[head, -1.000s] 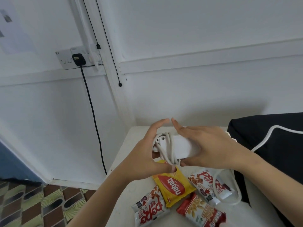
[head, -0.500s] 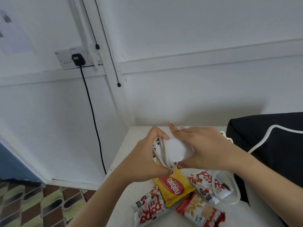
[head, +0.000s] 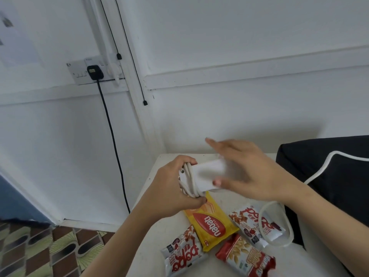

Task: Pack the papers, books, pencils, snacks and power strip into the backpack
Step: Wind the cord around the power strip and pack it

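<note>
Your left hand (head: 171, 188) grips the left end of the white power strip (head: 207, 174), fingers curled over the cord (head: 188, 180) wound round that end. The strip is held above the bench (head: 169, 230), near its far left corner. Your right hand (head: 249, 172) is motion-blurred, fingers straight above the strip, thumb tip at its near face. The loose cord trails across the black backpack (head: 329, 176) at the right edge. The Nabati wafer pack (head: 212, 226) lies below the strip.
</note>
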`<action>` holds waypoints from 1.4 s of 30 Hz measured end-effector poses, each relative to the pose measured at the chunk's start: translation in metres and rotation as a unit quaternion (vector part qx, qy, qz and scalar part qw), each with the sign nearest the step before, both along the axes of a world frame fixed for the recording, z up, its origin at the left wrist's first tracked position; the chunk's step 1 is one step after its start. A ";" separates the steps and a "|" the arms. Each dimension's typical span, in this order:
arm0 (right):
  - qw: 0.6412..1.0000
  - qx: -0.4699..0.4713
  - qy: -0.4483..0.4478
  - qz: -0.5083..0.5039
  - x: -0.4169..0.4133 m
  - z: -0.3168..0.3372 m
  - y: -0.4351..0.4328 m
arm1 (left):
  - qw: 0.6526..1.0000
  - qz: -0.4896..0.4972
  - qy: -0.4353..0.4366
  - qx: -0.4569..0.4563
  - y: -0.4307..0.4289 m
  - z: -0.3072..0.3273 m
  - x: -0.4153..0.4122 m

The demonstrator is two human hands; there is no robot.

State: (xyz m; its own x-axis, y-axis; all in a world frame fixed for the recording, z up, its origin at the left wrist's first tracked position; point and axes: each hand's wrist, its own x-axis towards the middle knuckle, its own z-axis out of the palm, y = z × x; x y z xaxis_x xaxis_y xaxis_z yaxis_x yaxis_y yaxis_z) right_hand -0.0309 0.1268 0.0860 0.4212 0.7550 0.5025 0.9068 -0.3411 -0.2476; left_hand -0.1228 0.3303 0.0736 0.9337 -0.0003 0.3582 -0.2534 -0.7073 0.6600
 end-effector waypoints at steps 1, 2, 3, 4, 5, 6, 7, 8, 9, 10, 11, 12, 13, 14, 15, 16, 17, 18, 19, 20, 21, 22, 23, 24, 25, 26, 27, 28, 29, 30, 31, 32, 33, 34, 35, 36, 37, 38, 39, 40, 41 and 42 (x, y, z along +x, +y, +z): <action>0.998 0.054 0.006 -0.008 0.003 -0.002 -0.003 | 1.000 0.004 -0.002 -0.015 0.003 0.000 0.000; 0.994 0.109 0.019 -0.017 0.006 -0.004 -0.006 | 1.000 0.010 -0.008 -0.026 0.007 0.000 -0.001; 0.985 0.167 0.047 -0.022 0.008 -0.006 -0.007 | 0.999 0.015 -0.017 -0.034 0.009 0.001 -0.001; 0.969 0.226 0.096 -0.023 0.008 -0.009 -0.008 | 0.999 0.021 -0.026 -0.042 0.012 0.001 -0.002; 0.946 0.277 0.166 -0.023 0.009 -0.011 -0.008 | 0.998 0.028 -0.034 -0.050 0.013 0.002 -0.002; 0.921 0.309 0.238 -0.027 0.010 -0.015 -0.008 | 0.997 0.035 -0.039 -0.060 0.014 0.003 -0.001; 0.899 0.321 0.295 -0.032 0.013 -0.020 -0.008 | 0.996 0.041 -0.043 -0.071 0.015 0.003 -0.001; 0.888 0.316 0.331 -0.035 0.015 -0.027 -0.009 | 0.995 0.046 -0.046 -0.082 0.015 0.003 0.000; 0.888 0.298 0.349 -0.037 0.018 -0.035 -0.010 | 0.993 0.050 -0.052 -0.090 0.015 0.002 0.001; 0.894 0.274 0.352 -0.035 0.018 -0.041 -0.010 | 0.992 0.055 -0.058 -0.097 0.016 0.001 0.002; 0.902 0.253 0.349 -0.031 0.018 -0.044 -0.010 | 0.991 0.063 -0.065 -0.103 0.016 0.000 0.003; 0.907 0.240 0.346 -0.028 0.018 -0.046 -0.011 | 0.989 0.074 -0.072 -0.109 0.018 0.000 0.004; 0.909 0.231 0.346 -0.028 0.017 -0.047 -0.011 | 0.987 0.087 -0.077 -0.114 0.019 0.000 0.006; 0.919 0.213 0.331 -0.032 0.017 -0.048 -0.013 | 0.984 0.100 -0.083 -0.119 0.021 0.000 0.006; 0.935 0.186 0.299 -0.036 0.019 -0.050 -0.015 | 0.982 0.113 -0.090 -0.121 0.023 0.000 0.007; 0.953 0.149 0.259 -0.041 0.020 -0.051 -0.017 | 0.980 0.126 -0.096 -0.122 0.025 0.001 0.008; 0.967 0.114 0.224 -0.044 0.022 -0.052 -0.020 | 0.978 0.138 -0.100 -0.123 0.026 0.001 0.008; 0.974 0.090 0.201 -0.046 0.022 -0.053 -0.021 | 0.976 0.149 -0.101 -0.125 0.027 0.002 0.009; 0.977 0.084 0.189 -0.042 0.022 -0.053 -0.022 | 0.974 0.159 -0.098 -0.128 0.027 0.001 0.010; 0.979 0.084 0.180 -0.035 0.021 -0.052 -0.022 | 0.973 0.167 -0.093 -0.129 0.026 0.000 0.011; 0.981 0.084 0.172 -0.030 0.020 -0.050 -0.021 | 0.972 0.174 -0.088 -0.131 0.026 -0.001 0.012; 0.984 0.076 0.160 -0.029 0.018 -0.048 -0.020 | 0.971 0.181 -0.086 -0.133 0.025 -0.003 0.012; 0.986 0.068 0.148 -0.032 0.017 -0.046 -0.019 | 0.969 0.189 -0.084 -0.135 0.025 -0.005 0.014; 0.987 0.064 0.139 -0.037 0.016 -0.044 -0.019 | 0.967 0.198 -0.084 -0.137 0.025 -0.007 0.014; 0.988 0.065 0.135 -0.042 0.015 -0.042 -0.019 | 0.965 0.207 -0.085 -0.139 0.025 -0.010 0.016; 0.988 0.066 0.133 -0.048 0.015 -0.040 -0.020 | 0.963 0.215 -0.088 -0.140 0.025 -0.013 0.017; 0.988 0.065 0.131 -0.053 0.014 -0.037 -0.020 | 0.961 0.221 -0.091 -0.141 0.025 -0.016 0.018; 0.989 0.059 0.126 -0.058 0.014 -0.036 -0.019 | 0.960 0.224 -0.093 -0.140 0.025 -0.018 0.019; 0.989 0.052 0.119 -0.063 0.014 -0.035 -0.019 | 0.960 0.223 -0.095 -0.138 0.025 -0.021 0.020; 0.990 0.046 0.115 -0.069 0.014 -0.035 -0.019 | 0.961 0.220 -0.094 -0.138 0.025 -0.024 0.022; 0.990 0.043 0.109 -0.078 0.014 -0.036 -0.019 | 0.962 0.217 -0.091 -0.138 0.026 -0.026 0.022; 0.990 0.038 0.101 -0.093 0.014 -0.037 -0.020 | 0.963 0.213 -0.087 -0.138 0.026 -0.027 0.023; 0.989 0.035 0.092 -0.111 0.013 -0.038 -0.020 | 0.965 0.208 -0.084 -0.136 0.027 -0.028 0.023; 0.987 0.034 0.087 -0.128 0.013 -0.038 -0.020 | 0.966 0.204 -0.081 -0.134 0.027 -0.029 0.023; 0.985 0.035 0.091 -0.140 0.012 -0.038 -0.020 | 0.967 0.201 -0.076 -0.133 0.027 -0.029 0.024; 0.983 0.036 0.104 -0.145 0.012 -0.038 -0.019 | 0.968 0.198 -0.071 -0.134 0.028 -0.030 0.024; 0.982 0.037 0.118 -0.143 0.011 -0.036 -0.018 | 0.969 0.198 -0.065 -0.133 0.028 -0.031 0.024; 0.981 0.038 0.129 -0.137 0.011 -0.033 -0.016 | 0.969 0.199 -0.058 -0.133 0.028 -0.031 0.025; 0.982 0.040 0.135 -0.125 0.010 -0.030 -0.015 | 0.969 0.203 -0.051 -0.132 0.028 -0.032 0.026; 0.984 0.040 0.137 -0.110 0.008 -0.026 -0.014 | 0.969 0.207 -0.045 -0.129 0.028 -0.034 0.027; 0.986 0.035 0.135 -0.094 0.004 -0.022 -0.012 | 0.969 0.211 -0.039 -0.125 0.028 -0.035 0.027; 0.988 0.027 0.133 -0.078 0.000 -0.018 -0.010 | 0.969 0.215 -0.035 -0.118 0.027 -0.036 0.027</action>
State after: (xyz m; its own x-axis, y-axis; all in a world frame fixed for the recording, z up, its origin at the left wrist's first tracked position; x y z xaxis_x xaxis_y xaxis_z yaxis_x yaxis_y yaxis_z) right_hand -0.0307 0.1170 0.0677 0.6528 0.6454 0.3967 0.7449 -0.4518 -0.4908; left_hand -0.0959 0.3570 0.0377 0.8028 0.4736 0.3623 -0.0181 -0.5880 0.8087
